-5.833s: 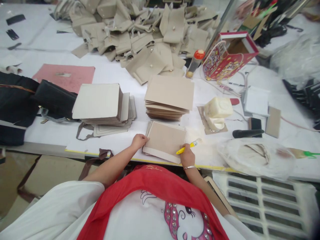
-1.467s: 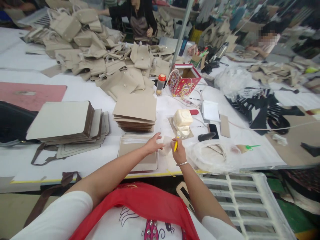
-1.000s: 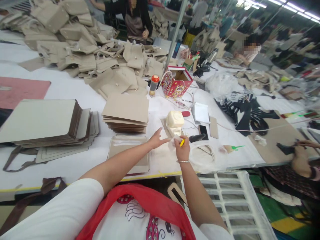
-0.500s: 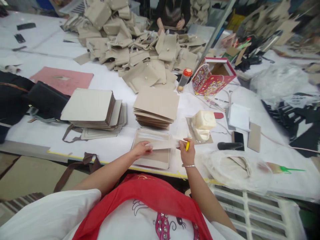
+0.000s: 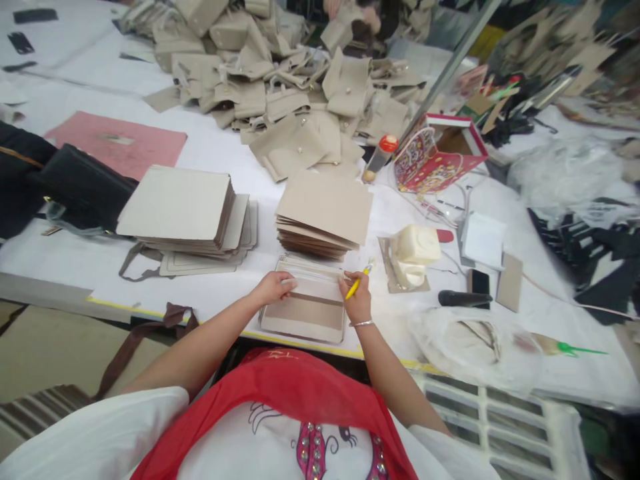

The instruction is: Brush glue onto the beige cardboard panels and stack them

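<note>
A pale strip (image 5: 317, 289) lies stretched across a beige rectangular panel (image 5: 303, 323) at the table's front edge. Its left end is pinched by my left hand (image 5: 275, 288), thumb against fingers. At the other end, my right hand (image 5: 357, 301) is closed, with its fingertips on the strip and the panel's right edge. A slim yellow tool with a pale tip (image 5: 353, 288) is also tucked in my right hand, pointing up and right. The panel's upper corners are partly covered by the strip and my fingers.
Behind the panel stands a stack of beige sheets (image 5: 325, 207); another board stack (image 5: 175, 203) is to its left. A cream container (image 5: 417, 245), a phone (image 5: 479, 287) and a plastic bag (image 5: 465, 343) lie rightward. Beige bag pieces (image 5: 295, 140) heap up behind, near a co-worker's hands (image 5: 370, 19).
My hands have brought the strip down onto the panel, the right one moving left and slightly lower. The view has shifted a little. The co-worker's hands have lifted a beige piece.
</note>
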Tool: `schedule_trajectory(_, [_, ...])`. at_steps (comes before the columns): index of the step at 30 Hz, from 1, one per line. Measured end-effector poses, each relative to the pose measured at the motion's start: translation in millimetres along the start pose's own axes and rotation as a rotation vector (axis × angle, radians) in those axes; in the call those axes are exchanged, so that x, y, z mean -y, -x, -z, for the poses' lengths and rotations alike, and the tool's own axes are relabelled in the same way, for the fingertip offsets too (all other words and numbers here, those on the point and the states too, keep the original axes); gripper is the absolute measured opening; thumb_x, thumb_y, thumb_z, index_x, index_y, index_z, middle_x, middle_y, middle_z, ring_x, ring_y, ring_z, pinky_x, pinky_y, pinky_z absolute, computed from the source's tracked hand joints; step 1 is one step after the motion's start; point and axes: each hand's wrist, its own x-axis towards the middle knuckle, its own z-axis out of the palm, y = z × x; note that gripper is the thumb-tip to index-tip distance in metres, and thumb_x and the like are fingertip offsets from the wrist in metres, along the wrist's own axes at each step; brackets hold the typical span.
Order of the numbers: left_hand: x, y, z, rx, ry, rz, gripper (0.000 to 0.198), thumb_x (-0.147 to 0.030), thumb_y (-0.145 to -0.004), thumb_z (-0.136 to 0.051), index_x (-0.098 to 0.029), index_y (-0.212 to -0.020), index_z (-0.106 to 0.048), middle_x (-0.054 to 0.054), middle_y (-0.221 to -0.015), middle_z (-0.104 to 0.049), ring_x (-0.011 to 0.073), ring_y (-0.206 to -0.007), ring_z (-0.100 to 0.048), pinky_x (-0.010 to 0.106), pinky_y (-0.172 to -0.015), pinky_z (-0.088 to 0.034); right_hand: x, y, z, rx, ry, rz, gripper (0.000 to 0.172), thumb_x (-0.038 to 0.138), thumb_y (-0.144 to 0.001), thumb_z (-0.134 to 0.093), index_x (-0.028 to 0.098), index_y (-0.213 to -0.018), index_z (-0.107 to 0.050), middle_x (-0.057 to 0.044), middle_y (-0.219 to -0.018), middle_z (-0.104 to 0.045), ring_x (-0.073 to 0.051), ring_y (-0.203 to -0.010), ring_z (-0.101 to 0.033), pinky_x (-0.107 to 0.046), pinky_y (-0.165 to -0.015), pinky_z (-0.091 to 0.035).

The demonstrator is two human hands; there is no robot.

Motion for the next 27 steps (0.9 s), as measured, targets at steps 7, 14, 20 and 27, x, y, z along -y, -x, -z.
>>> schedule_trajectory(7, [3.7, -9.3, 1.1, -0.016, 0.052, 0.029, 0.023, -0.036, -0.067, -0.063, -0.014, -0.075, -0.06, -0.004, -0.045, -0.052, 0.0087, -0.041, -0.046, 0.02, -0.042, -0.039, -4.3, 3.5, 1.6, -0.015, 0.012, -0.111, 0.034, 0.044, -0.075, -0.054, 0.022, -0.097, -0.039, -0.004, -0.089, -0.064, -0.016, -0.078, -0.064, -0.031, -0.072, -0.049])
schedule_trajectory(14, [8.3, -14.5, 5.6, -0.071, 0.106, 0.063, 0.021, -0.032, -0.065, -0.065, -0.015, -0.075, -0.059, -0.004, -0.047, -0.052, 0.0079, -0.041, -0.046, 0.019, -0.042, -0.039, -12.6, 1.0, -1.6, 0.025, 0.154, -0.084, 0.03, 0.042, -0.076, -0.051, 0.021, -0.096, -0.043, 0.0, -0.073, -0.06, -0.016, -0.066, -0.06, -0.029, -0.065, -0.047])
schedule_trajectory(20, [28.6, -26.9, 15.3, -0.303, 0.159, 0.055, 0.02, -0.025, -0.066, -0.063, -0.017, -0.083, -0.054, -0.006, -0.054, -0.052, 0.0087, -0.043, -0.05, 0.02, -0.042, -0.041, -23.5, -9.1, -14.4, 0.002, 0.258, -0.012, 0.027, 0.04, -0.081, -0.044, 0.019, -0.098, -0.044, -0.004, -0.079, -0.063, -0.017, -0.069, -0.061, -0.028, -0.063, -0.045])
schedule_trajectory(27, [43.2, -35.2, 15.6, -0.454, -0.055, -0.042, 0.024, -0.024, -0.07, -0.059, -0.019, -0.091, -0.048, -0.008, -0.054, -0.053, 0.0084, -0.042, -0.05, 0.02, -0.047, -0.039, -32.4, -15.8, -22.0, -0.001, 0.348, 0.018, 0.031, 0.042, -0.08, -0.044, 0.018, -0.099, -0.045, -0.005, -0.08, -0.064, -0.018, -0.07, -0.061, -0.028, -0.062, -0.044])
